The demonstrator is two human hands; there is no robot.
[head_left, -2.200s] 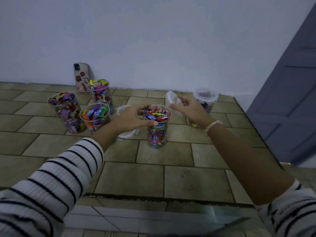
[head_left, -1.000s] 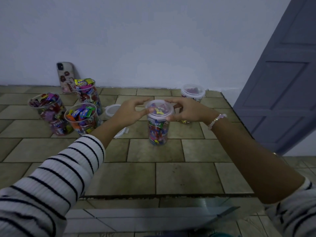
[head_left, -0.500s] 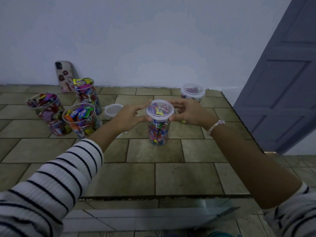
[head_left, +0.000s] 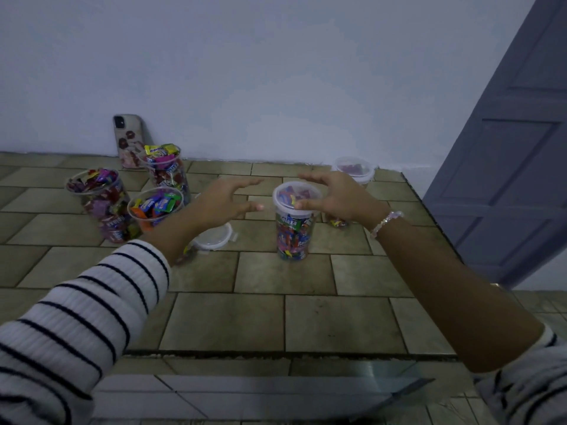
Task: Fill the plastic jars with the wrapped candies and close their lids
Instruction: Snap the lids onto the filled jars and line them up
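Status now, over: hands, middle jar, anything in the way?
Left hand open, off the jar. Right hand open, at its lid. Lid on. Nothing in the way.

A: What's different about the middle jar point(head_left: 293, 237)?

B: Two seconds back it stood open, with candies heaped at the rim. Now the clear lid point(head_left: 296, 194) sits on top. The right hand point(head_left: 336, 197) brought it over from the far right.

A: And the hands?

B: Half a second ago both gripped the lid's edge. The left hand point(head_left: 225, 199) has since drawn off to the left, fingers spread, apart from the jar. The right has loosened too, with its fingers arched over the lid and its thumb at the near edge. I cannot tell whether it touches.
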